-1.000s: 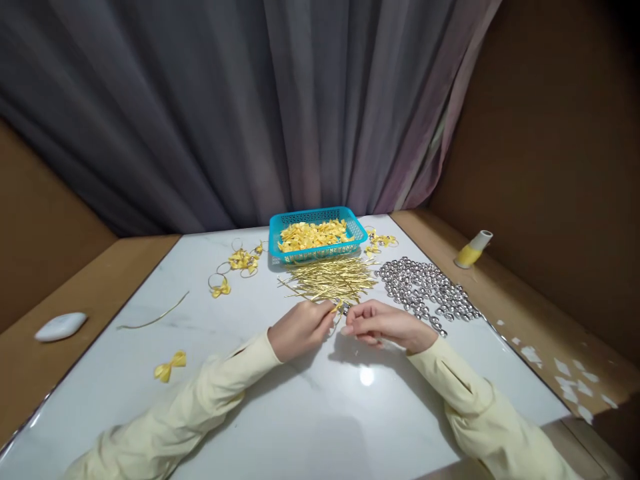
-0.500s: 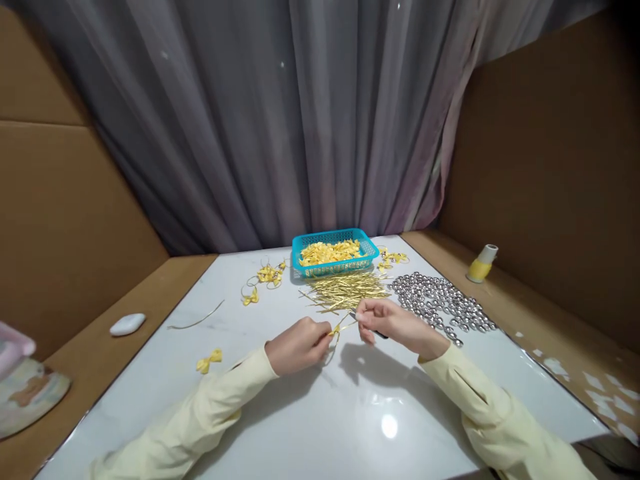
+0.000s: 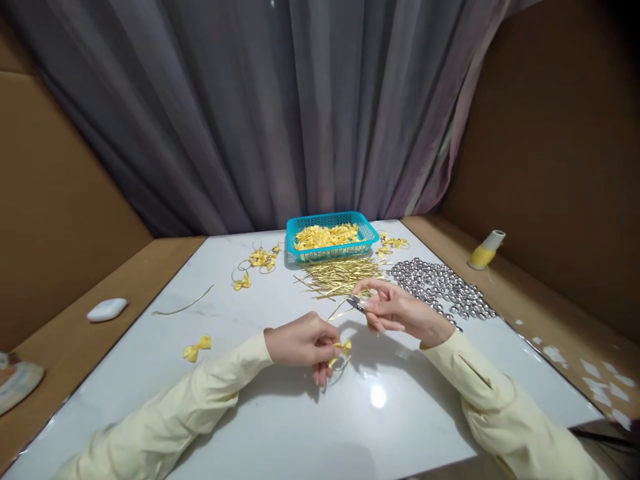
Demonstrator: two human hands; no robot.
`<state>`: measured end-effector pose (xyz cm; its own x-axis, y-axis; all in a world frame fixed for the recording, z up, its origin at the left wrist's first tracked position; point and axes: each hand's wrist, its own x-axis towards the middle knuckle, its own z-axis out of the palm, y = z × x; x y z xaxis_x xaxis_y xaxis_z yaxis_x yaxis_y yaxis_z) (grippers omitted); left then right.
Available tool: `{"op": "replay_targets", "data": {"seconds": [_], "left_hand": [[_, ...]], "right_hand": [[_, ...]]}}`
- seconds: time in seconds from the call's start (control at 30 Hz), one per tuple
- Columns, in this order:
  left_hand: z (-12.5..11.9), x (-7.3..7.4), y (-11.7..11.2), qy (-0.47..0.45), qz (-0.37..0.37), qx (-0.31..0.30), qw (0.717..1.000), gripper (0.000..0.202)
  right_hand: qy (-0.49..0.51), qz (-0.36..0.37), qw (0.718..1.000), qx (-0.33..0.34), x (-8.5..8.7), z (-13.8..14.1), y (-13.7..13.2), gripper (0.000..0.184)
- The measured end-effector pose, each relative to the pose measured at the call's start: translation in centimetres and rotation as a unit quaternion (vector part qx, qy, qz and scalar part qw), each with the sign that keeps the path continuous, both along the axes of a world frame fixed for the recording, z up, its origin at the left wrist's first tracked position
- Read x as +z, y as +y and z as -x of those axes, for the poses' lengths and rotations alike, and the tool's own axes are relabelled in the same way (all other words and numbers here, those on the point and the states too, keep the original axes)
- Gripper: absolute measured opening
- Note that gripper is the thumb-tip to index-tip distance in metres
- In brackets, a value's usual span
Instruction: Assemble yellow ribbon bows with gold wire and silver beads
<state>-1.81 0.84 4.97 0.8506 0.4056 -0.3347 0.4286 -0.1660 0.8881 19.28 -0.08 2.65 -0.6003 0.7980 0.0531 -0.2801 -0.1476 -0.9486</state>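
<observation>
My left hand (image 3: 300,343) is closed in a pinch on a small yellow ribbon bow (image 3: 342,347) with a gold wire loop under it, just above the white tabletop (image 3: 280,427). My right hand (image 3: 395,310) is closed on a small dark tool (image 3: 356,304), held a little up and right of the bow. A thin gold wire (image 3: 339,313) runs from the bow up toward the tool. Both arms wear pale yellow sleeves.
Behind the hands lie a pile of gold wires (image 3: 345,275), a blue basket (image 3: 331,252) of yellow bows and a heap of silver bells (image 3: 440,290). Finished bows (image 3: 261,259) lie at left; one loose bow (image 3: 197,348), a white oval object (image 3: 107,309), a yellow spool (image 3: 486,251).
My hands have drawn apart: the left moved down toward me with the bow, the right lifted slightly with the tool. The camera view also shifted.
</observation>
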Motion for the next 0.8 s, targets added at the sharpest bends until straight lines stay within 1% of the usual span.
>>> {"op": "replay_targets", "data": {"seconds": [0.07, 0.13, 0.17, 0.23, 0.3, 0.4, 0.5, 0.63, 0.7, 0.73, 0.8], "left_hand": [[0.1, -0.2, 0.3, -0.004, 0.015, 0.001, 1.0, 0.025], [0.1, -0.4, 0.5, -0.006, 0.025, -0.001, 1.0, 0.024], [0.1, -0.5, 0.6, -0.005, 0.032, -0.002, 0.999, 0.023], [0.1, -0.5, 0.7, 0.0, 0.05, -0.002, 0.999, 0.023], [0.1, -0.5, 0.8, 0.002, 0.07, -0.002, 0.998, 0.024], [0.1, -0.4, 0.9, -0.007, 0.092, -0.009, 0.996, 0.025], [0.1, -0.4, 0.9, -0.013, 0.11, -0.016, 0.994, 0.024], [0.1, -0.6, 1.1, -0.022, 0.13, -0.02, 0.991, 0.022], [0.1, -0.7, 1.3, -0.027, 0.136, -0.021, 0.99, 0.023], [0.1, -0.8, 1.3, -0.029, 0.139, -0.021, 0.99, 0.023], [0.1, -0.8, 1.4, -0.033, 0.143, -0.022, 0.989, 0.023]], "right_hand": [[-0.004, 0.003, 1.0, 0.012, 0.0, -0.4, 0.1, 0.02], [0.01, 0.009, 0.999, 0.033, 0.0, -0.4, 0.0, 0.014], [0.02, 0.012, 0.999, 0.046, 0.1, -0.4, 0.0, 0.014], [0.035, 0.019, 0.997, 0.066, 0.2, -0.3, -0.3, 0.019], [0.04, 0.02, 0.997, 0.069, 0.4, -0.2, -0.6, 0.022], [0.033, -0.007, 0.999, 0.03, 0.6, -0.2, -0.8, 0.022], [-0.003, -0.049, 0.998, -0.041, 0.5, -0.1, -0.8, 0.014], [-0.058, -0.12, 0.984, -0.118, 0.3, -0.1, -0.6, 0.009], [-0.058, -0.145, 0.98, -0.123, 0.4, -0.3, -0.6, 0.006], [-0.055, -0.15, 0.981, -0.109, 0.6, -0.4, -0.7, 0.006], [-0.057, -0.148, 0.986, -0.053, 1.0, -0.7, -0.8, 0.007]]}}
